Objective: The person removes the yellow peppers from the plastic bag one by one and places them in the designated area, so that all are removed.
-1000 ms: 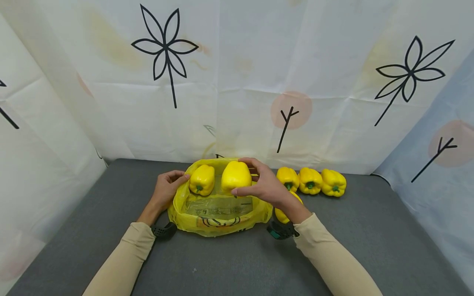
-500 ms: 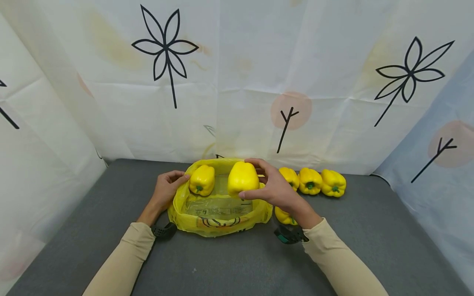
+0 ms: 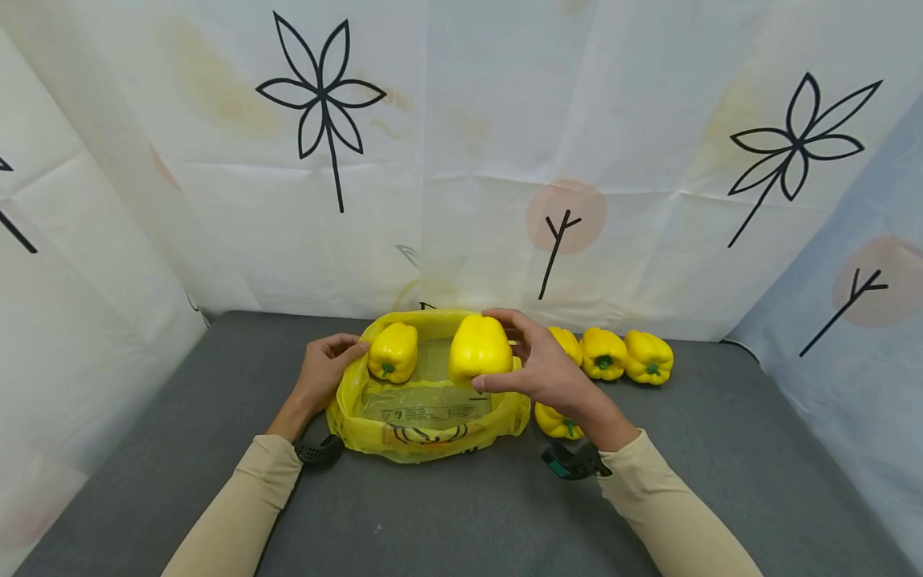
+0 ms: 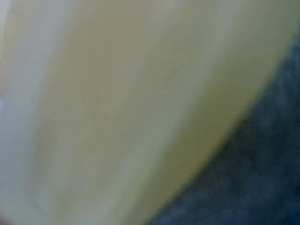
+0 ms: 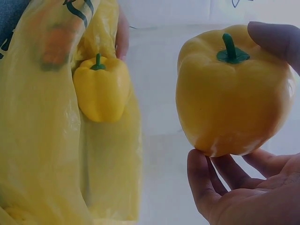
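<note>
In the head view, a yellow plastic bag (image 3: 425, 442) lies with its mouth spread wide. My left hand (image 3: 326, 370) pinches its left rim; the left wrist view is filled by blurred pale plastic (image 4: 117, 112). Above the bag's right side, my right hand (image 3: 551, 375) grips a yellow bell pepper (image 3: 479, 349) from the right. In the right wrist view the thumb is near this pepper's green stem (image 5: 228, 47), with the fingers at its other end. Another yellow bell pepper (image 3: 392, 353) is at the left inside the bag's mouth, close to the left hand.
To the right of the bag, three yellow bell peppers (image 3: 604, 353) stand in a row at the back. A further bell pepper (image 3: 557, 421) lies nearer, partly behind the right wrist. The grey tabletop (image 3: 418, 521) ends at a printed white cloth (image 3: 476, 240).
My right hand has moved to the right with its bell pepper, from over the bag's middle to its right side. My left hand has stayed at the rim.
</note>
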A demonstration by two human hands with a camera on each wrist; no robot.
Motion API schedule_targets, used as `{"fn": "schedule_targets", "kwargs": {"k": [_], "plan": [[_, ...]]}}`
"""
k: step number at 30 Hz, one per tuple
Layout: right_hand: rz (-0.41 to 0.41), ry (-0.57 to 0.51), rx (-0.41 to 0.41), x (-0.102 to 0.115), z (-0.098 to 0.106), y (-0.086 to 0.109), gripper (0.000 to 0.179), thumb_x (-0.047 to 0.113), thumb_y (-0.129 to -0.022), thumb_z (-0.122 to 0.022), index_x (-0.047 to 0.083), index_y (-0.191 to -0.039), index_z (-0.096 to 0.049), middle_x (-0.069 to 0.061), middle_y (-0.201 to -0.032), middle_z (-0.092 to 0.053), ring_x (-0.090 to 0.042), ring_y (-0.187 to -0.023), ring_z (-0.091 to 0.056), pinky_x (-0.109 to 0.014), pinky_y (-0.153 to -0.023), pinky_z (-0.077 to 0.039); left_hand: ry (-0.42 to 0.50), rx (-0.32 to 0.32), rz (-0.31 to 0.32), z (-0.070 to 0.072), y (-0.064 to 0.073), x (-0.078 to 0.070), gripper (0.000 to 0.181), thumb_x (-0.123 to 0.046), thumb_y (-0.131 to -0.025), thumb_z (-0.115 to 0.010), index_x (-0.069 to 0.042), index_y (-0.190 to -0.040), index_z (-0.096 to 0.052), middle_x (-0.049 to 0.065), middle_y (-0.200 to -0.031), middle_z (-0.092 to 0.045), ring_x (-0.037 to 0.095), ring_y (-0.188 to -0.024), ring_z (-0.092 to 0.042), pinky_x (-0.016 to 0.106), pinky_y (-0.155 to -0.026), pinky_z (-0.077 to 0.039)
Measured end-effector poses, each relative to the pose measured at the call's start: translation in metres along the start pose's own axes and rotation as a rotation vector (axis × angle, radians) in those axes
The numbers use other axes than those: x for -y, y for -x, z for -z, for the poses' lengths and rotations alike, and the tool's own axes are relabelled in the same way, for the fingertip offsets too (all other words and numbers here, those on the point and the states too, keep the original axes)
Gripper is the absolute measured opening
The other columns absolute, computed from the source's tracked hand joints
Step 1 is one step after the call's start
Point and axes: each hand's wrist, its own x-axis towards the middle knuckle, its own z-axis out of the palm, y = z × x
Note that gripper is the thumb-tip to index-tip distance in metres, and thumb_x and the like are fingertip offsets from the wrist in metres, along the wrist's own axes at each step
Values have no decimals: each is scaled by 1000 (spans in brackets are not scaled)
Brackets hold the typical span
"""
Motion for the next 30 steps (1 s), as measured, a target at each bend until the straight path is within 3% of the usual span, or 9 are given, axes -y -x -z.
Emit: {"fn": "schedule_targets", "kwargs": {"k": [6,21,30], "plan": [[12,11,-17,3,3,3,89,14,-81,-87,12,-155,-37,-12,-150,-41,-35,-126,-54,-49,-98,-51,2,0,2,0,0,0,37,-17,-101,-67,17,-115,-63,0,-94,-68,12,-83,-68,25,-73,-60],[34,40,-37,7,9,12,88,14,-81,-87,11,-154,-38,-13,-150,-42,-37,-126,-55,-50,-98,-52,12,-4,-11,1,0,4,29,-17,-101,-67,10,-111,-68,0,-95,-69,12,-82,-68,25,-71,-60],[40,13,-32,4,15,19,88,12,-82,-85,10,-155,-35,-16,-150,-41,-37,-125,-55,-45,-96,-54,9,1,1,-1,1,-1,36,-17,-101,-66,16,-114,-64,-1,-94,-69,12,-83,-68,25,-73,-60]]}}
